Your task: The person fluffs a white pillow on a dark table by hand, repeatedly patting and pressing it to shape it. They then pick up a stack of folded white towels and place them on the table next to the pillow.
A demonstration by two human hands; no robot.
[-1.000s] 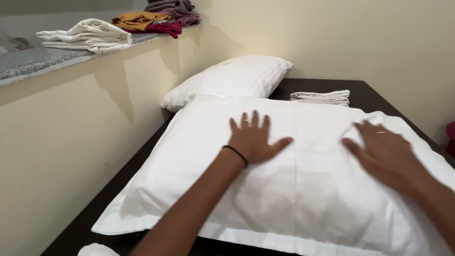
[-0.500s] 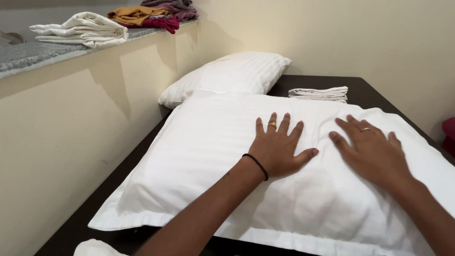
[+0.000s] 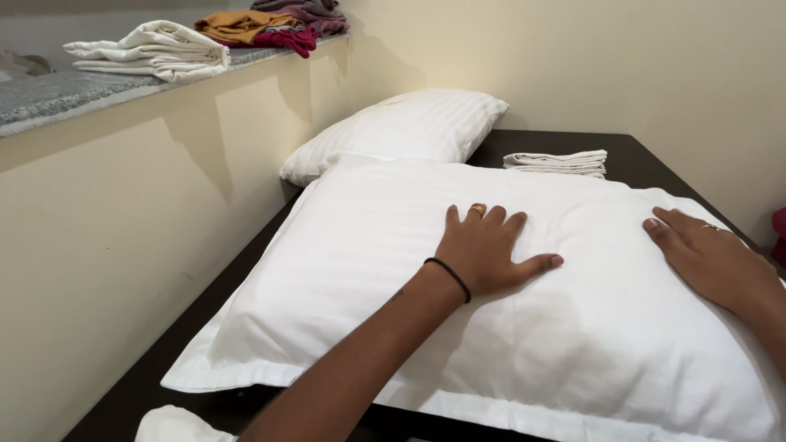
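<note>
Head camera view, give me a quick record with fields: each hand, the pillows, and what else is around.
left hand: flat, fingers spread, on the near pillow
right hand: flat on the same pillow, toward its right end
far pillow: white, behind the near one, against the wall
surface: dark table
folded white cloth: on the table beside the far pillow
ledge: holds folded white linen and coloured clothes
</note>
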